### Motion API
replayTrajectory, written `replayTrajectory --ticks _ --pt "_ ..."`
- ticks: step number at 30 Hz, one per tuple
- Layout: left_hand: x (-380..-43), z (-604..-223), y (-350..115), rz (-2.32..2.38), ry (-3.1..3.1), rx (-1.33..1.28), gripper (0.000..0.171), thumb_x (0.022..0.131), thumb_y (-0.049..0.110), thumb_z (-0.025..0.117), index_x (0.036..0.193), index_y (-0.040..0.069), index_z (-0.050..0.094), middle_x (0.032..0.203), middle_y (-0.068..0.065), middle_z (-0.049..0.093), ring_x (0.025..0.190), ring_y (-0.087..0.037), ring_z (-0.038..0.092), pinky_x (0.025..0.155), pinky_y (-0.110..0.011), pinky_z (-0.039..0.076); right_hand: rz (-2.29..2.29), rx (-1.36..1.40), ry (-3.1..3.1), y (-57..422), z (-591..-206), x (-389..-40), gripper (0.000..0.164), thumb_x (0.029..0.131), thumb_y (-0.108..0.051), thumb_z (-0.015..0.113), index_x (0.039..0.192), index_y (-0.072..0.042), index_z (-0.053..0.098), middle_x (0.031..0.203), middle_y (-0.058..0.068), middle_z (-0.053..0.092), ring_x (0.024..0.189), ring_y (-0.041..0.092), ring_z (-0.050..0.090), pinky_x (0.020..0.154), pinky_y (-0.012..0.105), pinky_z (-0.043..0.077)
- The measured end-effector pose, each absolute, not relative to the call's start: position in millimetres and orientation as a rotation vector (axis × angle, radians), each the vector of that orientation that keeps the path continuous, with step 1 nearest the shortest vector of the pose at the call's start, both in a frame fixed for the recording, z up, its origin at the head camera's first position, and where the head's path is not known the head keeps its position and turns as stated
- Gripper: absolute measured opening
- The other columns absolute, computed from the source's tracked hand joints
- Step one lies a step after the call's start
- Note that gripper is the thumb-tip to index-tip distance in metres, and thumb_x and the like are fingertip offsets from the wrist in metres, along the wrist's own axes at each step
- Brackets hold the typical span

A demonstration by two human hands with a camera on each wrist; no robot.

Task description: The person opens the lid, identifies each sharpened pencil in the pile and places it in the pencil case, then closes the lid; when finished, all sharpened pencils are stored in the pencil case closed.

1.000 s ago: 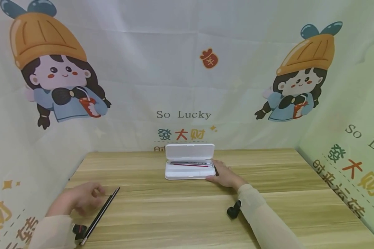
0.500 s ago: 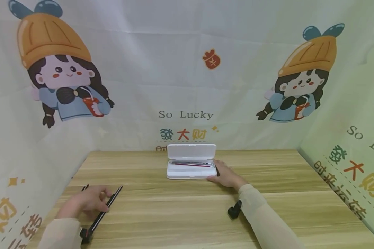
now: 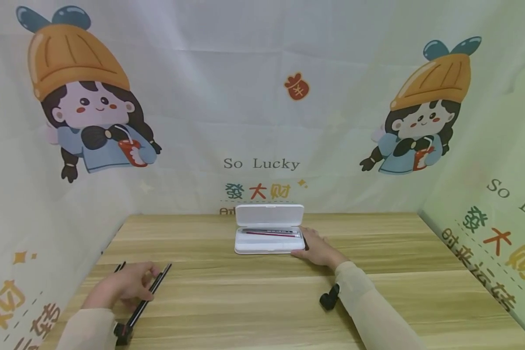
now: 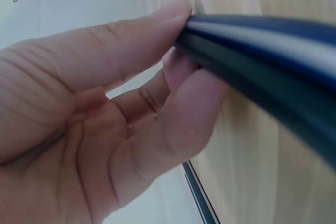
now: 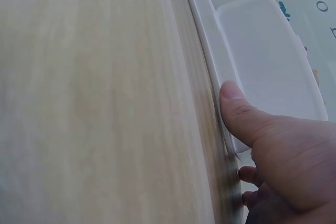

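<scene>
My left hand (image 3: pixel 129 286) is at the left of the table, its thumb and fingertips pinching two dark pencils (image 4: pixel 268 66) that lie side by side. In the head view these pencils slant from near the wrist camera up to the right. Another dark pencil (image 4: pixel 199 195) lies beyond the hand, mostly hidden by it in the head view. At the table's back stands a white pencil case (image 3: pixel 269 247) with its lid raised. Inside it are a dark pencil and a red pencil (image 3: pixel 271 234). My right hand (image 3: pixel 319 247) grips the case's right end, thumb on the front rim (image 5: pixel 231 90).
The wooden table (image 3: pixel 245 301) meets a printed cloth backdrop (image 3: pixel 201 112) at the back and sides. A small black camera (image 3: pixel 329 297) sits on the right wrist, and another wrist camera (image 3: pixel 123 333) on the left.
My left hand has moved right onto the two pencils and now pinches them; the pencil behind it has come into view. My right hand stays at the case. The head view has shifted slightly.
</scene>
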State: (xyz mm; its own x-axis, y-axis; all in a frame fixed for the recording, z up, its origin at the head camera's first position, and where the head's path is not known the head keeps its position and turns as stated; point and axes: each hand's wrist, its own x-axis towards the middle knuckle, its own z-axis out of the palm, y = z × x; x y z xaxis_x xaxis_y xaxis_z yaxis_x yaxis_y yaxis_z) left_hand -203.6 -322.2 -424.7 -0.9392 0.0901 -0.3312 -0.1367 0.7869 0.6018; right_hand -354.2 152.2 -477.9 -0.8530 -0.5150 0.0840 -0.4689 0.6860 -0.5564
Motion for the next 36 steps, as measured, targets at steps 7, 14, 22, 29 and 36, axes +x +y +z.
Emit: replayTrajectory --ticks 7,14,22,29,36 --pt "-200.2 -422.1 -326.2 0.96 2.617 0.025 0.04 0.085 -0.01 0.072 0.118 0.004 0.053 0.085 -0.009 0.052 0.067 -0.022 0.058 0.055 -0.035 0.056 -0.898 -0.839 2.818 151.2 -477.7 -354.7 0.082 0.096 -0.04 0.069 0.158 -0.004 0.028 0.156 0.026 0.037 0.143 0.047 0.03 0.108 0.074 0.021" --pt "-199.1 -412.9 -331.5 1.062 2.604 0.1 0.045 0.088 -0.009 0.068 0.128 -0.002 0.05 0.095 -0.012 0.054 0.07 -0.024 0.059 0.057 -0.039 0.058 -0.875 -0.798 2.817 150.7 -475.3 -354.0 0.081 0.096 -0.037 0.069 0.159 -0.007 0.028 0.156 0.023 0.038 0.144 0.044 0.03 0.109 0.073 0.021" --pt "-202.7 -412.3 -334.4 1.22 2.558 0.169 0.05 0.088 -0.009 0.067 0.133 -0.004 0.047 0.097 -0.013 0.051 0.076 -0.025 0.056 0.059 -0.04 0.056 -0.893 -0.759 2.801 150.5 -476.1 -351.9 0.081 0.096 -0.038 0.07 0.159 -0.007 0.028 0.158 0.021 0.036 0.146 0.044 0.027 0.111 0.075 0.017" --pt "-209.3 -406.4 -331.1 1.251 2.543 0.18 0.055 0.09 -0.006 0.067 0.139 -0.002 0.043 0.102 -0.014 0.049 0.085 -0.026 0.056 0.064 -0.043 0.058 -0.891 -0.753 2.797 150.3 -475.8 -352.4 0.082 0.096 -0.038 0.07 0.159 -0.007 0.027 0.159 0.021 0.035 0.148 0.045 0.025 0.111 0.076 0.015" --pt "-216.2 -400.9 -324.3 1.339 2.526 0.224 0.054 0.094 -0.003 0.066 0.141 0.001 0.04 0.104 -0.015 0.048 0.084 -0.028 0.057 0.066 -0.048 0.058 -0.871 -0.75 2.8 150.1 -473.9 -352.4 0.082 0.097 -0.039 0.069 0.16 -0.007 0.026 0.16 0.022 0.034 0.148 0.044 0.023 0.111 0.076 0.014"
